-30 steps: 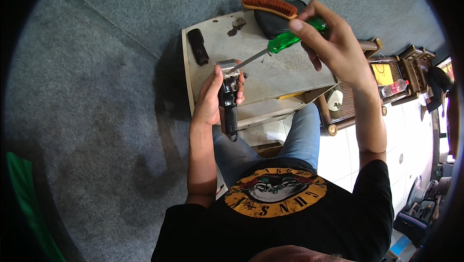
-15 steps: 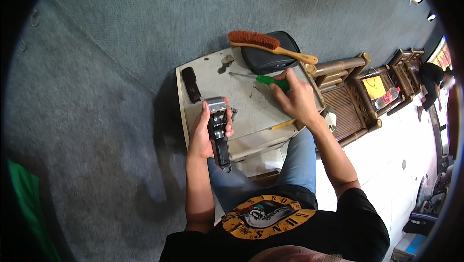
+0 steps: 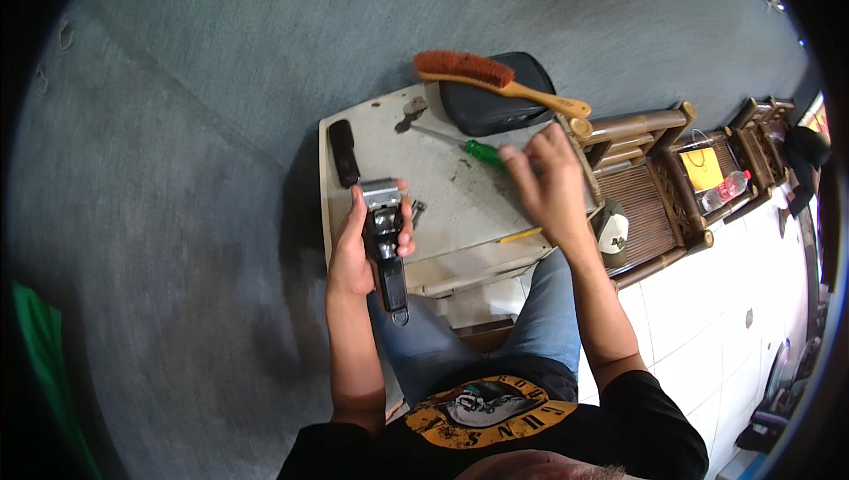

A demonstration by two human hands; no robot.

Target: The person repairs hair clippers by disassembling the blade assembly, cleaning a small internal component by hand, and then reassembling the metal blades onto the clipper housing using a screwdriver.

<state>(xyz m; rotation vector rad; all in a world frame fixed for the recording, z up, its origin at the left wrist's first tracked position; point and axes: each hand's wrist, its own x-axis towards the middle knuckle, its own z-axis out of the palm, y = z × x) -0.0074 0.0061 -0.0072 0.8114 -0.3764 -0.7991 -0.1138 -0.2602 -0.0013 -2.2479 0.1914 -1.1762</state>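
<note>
My left hand (image 3: 348, 254) is wrapped round a hair clipper (image 3: 386, 245), its silver blade end pointing away from me and its inner metal parts exposed. On the small table's far part lies a screwdriver (image 3: 483, 153) with a green handle and a thin shaft pointing left. Just right of that handle is my right hand (image 3: 557, 188), a little blurred, with fingers apart and nothing seen in them. A dark brown, clipper-shaped cover (image 3: 343, 153) rests near the table's left edge. Small metal parts (image 3: 418, 212) lie beside the clipper, partly hidden by my left fingers.
A brush (image 3: 464, 69) with reddish bristles lies across a black case (image 3: 495, 104) at the back of the worn table (image 3: 433, 166). A yellow pencil-like stick (image 3: 519, 236) is near the front edge. Bamboo chairs (image 3: 650, 188), a cap (image 3: 613, 230) and a bottle (image 3: 727, 191) are at right.
My right hand has let go of the screwdriver and drawn back to the right, leaving it on the table. The left hand still holds the clipper. The whole view has shifted slightly.
</note>
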